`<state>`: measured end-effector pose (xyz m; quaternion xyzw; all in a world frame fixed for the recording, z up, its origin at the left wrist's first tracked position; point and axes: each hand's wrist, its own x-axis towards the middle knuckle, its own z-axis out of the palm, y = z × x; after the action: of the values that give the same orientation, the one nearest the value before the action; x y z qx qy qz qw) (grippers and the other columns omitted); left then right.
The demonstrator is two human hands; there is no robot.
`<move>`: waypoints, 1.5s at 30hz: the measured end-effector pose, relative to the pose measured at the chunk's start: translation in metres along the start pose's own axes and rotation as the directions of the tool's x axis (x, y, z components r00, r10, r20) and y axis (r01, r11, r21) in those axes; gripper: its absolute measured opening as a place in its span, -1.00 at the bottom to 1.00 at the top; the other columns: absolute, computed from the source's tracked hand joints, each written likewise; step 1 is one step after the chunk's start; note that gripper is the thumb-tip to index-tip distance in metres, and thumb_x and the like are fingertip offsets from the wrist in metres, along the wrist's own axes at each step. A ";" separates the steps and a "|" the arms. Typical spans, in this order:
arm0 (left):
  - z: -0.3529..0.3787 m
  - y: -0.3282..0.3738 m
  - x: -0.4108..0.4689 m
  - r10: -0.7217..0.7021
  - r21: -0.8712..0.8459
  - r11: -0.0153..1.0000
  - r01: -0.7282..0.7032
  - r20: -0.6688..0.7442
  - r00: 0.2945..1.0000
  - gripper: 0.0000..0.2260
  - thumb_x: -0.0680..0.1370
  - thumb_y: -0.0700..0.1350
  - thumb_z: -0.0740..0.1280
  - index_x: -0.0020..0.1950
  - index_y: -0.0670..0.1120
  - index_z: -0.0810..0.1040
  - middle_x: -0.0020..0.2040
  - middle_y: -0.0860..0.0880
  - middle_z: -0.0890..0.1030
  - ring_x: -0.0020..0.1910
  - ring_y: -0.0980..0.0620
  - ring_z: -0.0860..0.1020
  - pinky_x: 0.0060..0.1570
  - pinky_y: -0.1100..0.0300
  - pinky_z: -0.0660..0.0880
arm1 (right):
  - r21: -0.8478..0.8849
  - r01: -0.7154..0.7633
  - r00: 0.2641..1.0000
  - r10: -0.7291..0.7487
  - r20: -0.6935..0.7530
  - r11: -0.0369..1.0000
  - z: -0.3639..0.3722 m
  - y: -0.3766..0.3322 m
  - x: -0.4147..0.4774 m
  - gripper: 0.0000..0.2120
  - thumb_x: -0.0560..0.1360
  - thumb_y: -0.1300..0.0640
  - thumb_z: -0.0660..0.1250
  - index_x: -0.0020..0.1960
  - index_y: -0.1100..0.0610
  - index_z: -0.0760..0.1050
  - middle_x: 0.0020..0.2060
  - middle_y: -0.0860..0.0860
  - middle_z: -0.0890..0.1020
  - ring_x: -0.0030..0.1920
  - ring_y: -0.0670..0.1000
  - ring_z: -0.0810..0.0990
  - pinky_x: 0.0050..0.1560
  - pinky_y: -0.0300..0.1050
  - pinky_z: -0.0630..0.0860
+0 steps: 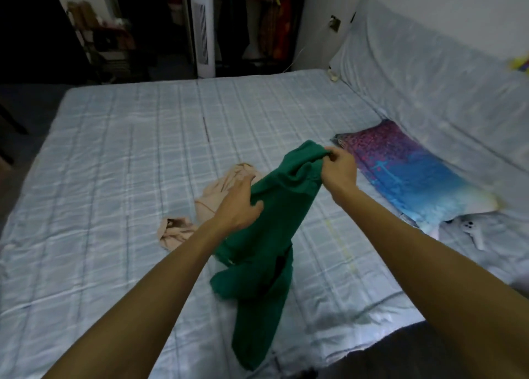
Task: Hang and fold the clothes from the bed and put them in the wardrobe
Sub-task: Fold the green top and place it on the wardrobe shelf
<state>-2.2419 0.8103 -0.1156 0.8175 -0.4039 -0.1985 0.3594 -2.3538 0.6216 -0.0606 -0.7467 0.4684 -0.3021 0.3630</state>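
Your right hand [339, 168] pinches the green garment [272, 230] at its one-o'clock edge, your left hand [239, 207] grips mid-cloth; it looks soft, light and floppy, so take the top corners.

Both forearms [160, 264] bare — left hand [240, 204], right hand [339, 168] bare too.

White tower fan [204, 32], white controller [470, 226]

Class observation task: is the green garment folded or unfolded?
Unfolded: the green garment hangs bunched from left hand and right hand, its end on the bed.
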 end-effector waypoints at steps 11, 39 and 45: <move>0.115 -0.043 0.034 -0.356 0.367 0.884 0.288 0.133 0.925 -0.42 0.52 -0.04 0.25 0.49 -0.11 0.13 0.34 -0.24 0.36 0.24 -0.24 0.42 0.19 -0.06 0.40 | -0.302 -0.021 0.949 0.114 0.293 0.953 -0.013 0.167 0.052 -0.57 0.56 0.18 0.19 0.42 0.17 0.32 0.28 0.16 0.50 0.24 0.17 0.48 0.19 -0.06 0.39; 0.195 -0.262 0.134 -0.064 0.691 0.303 -0.656 0.702 0.710 -0.63 0.53 -0.10 0.25 0.32 -0.10 0.37 0.14 -0.14 0.52 0.11 -0.12 0.46 0.13 0.06 0.33 | -0.309 0.049 0.746 0.171 0.644 0.950 0.213 0.259 -0.143 -0.61 0.59 0.11 0.15 0.41 0.11 0.33 0.31 0.05 0.46 0.32 0.06 0.39 0.33 -0.04 0.30; 0.153 -0.191 0.157 0.056 0.595 0.386 -0.705 0.747 0.662 -0.71 0.57 -0.10 0.16 0.26 -0.13 0.42 0.13 -0.14 0.52 0.08 -0.13 0.49 0.06 0.06 0.34 | -0.294 -0.086 0.805 0.240 0.542 0.952 0.203 0.207 -0.118 -0.55 0.57 0.07 0.20 0.43 0.11 0.28 0.32 0.07 0.44 0.31 0.06 0.40 0.35 -0.04 0.31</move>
<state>-2.1438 0.6981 -0.3648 0.6382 -0.7284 -0.1302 -0.2125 -2.3373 0.7205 -0.3571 -0.7995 0.4357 0.0310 0.4123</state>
